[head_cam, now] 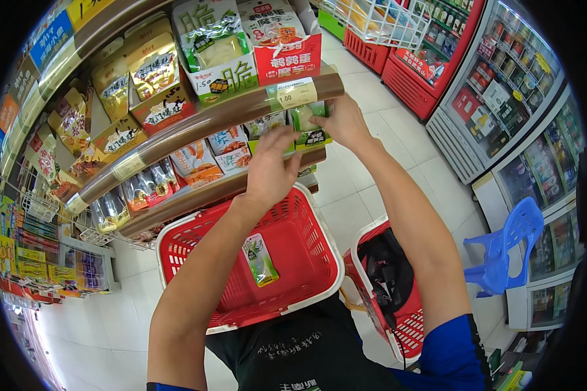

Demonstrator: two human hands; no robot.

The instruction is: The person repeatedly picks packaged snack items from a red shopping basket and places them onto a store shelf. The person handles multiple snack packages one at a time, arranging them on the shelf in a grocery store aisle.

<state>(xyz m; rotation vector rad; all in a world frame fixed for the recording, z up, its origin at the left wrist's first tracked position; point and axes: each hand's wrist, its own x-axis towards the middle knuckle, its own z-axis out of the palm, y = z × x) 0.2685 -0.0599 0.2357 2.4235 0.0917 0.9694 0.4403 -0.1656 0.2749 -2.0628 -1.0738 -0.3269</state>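
Observation:
My right hand (345, 122) reaches to the right end of a lower shelf, its fingers by a green snack packet (304, 117) in an open display box (312, 139). My left hand (274, 166) is held before the same shelf, over the neighbouring boxes; whether its fingertips touch a packet cannot be told. Below my forearms stands a red plastic shopping basket (298, 249) with a white rim. One green and white snack packet (260, 260) lies on its bottom. A curved brown shelf edge (195, 131) with price tags runs above my hands.
A second red basket (367, 288) with a black bag (389, 269) in it stands at right. Beyond are a blue plastic chair (511, 249), glass-door coolers (499, 88) and a white wire basket (372, 24). Boxed snacks (154, 73) fill the upper shelf; a wire rack (34, 249) stands at left.

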